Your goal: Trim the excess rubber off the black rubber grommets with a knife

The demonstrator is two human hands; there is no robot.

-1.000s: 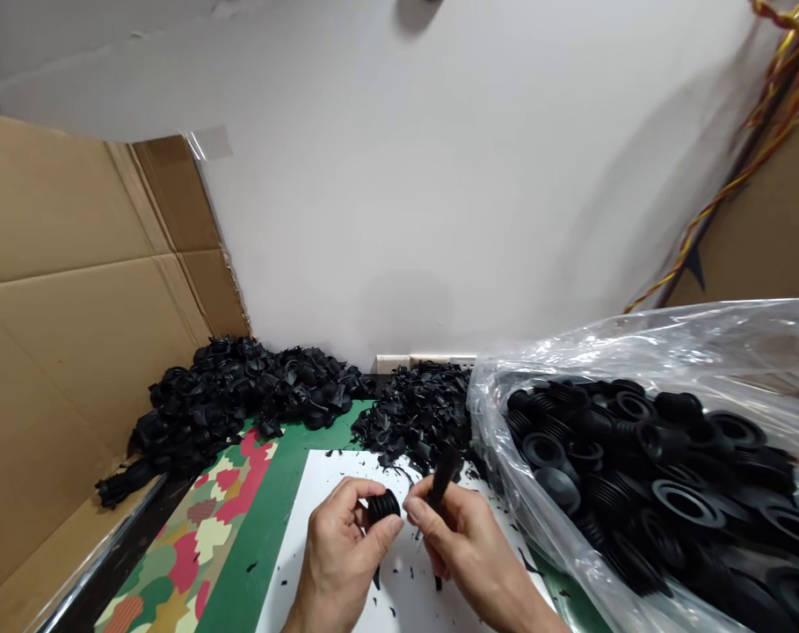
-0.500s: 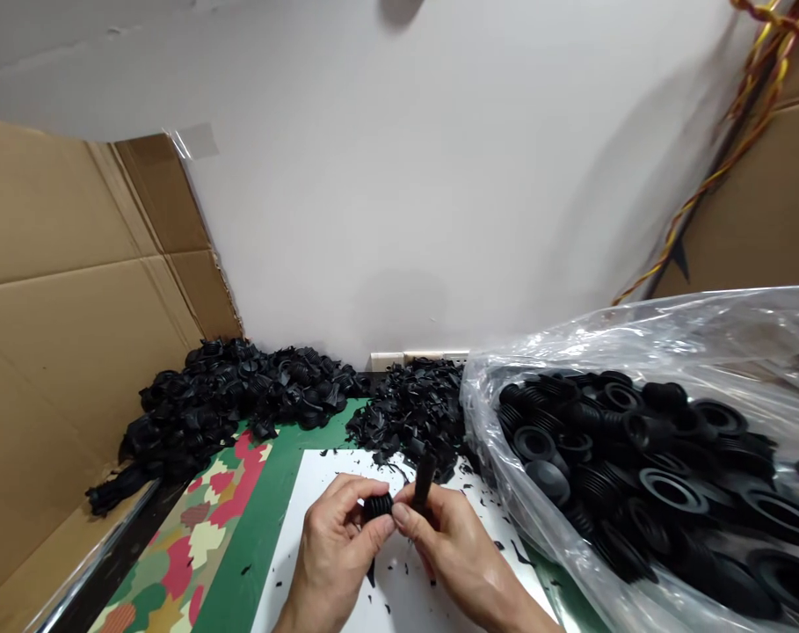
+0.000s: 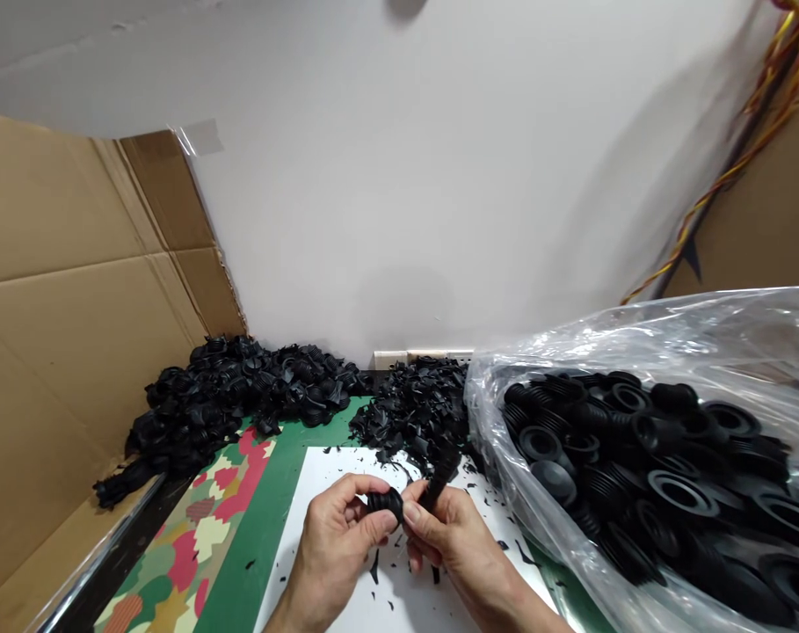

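My left hand (image 3: 337,536) is closed around a small ribbed black rubber bellows (image 3: 386,503), pinched between thumb and fingers above the white sheet. Close against it on the right, my right hand (image 3: 455,532) grips a dark stick-like tool (image 3: 442,473) whose upper end slants up past the fingers; its working end is hidden. The right thumb and fingertip meet at the bellows' end. Thin black scraps (image 3: 374,567) lie on the white sheet (image 3: 294,545) below the hands.
Black bellows pieces are heaped at left (image 3: 241,387), and a pile of black shavings (image 3: 412,404) lies behind the sheet. At right, a clear plastic bag (image 3: 488,422) holds many black rubber parts. Cardboard (image 3: 56,308) stands at left, before a pale wall (image 3: 399,193).
The bellows has turned and shows more of its ribbed side. The tool in my right hand has tilted to the right. My view has shifted slightly.
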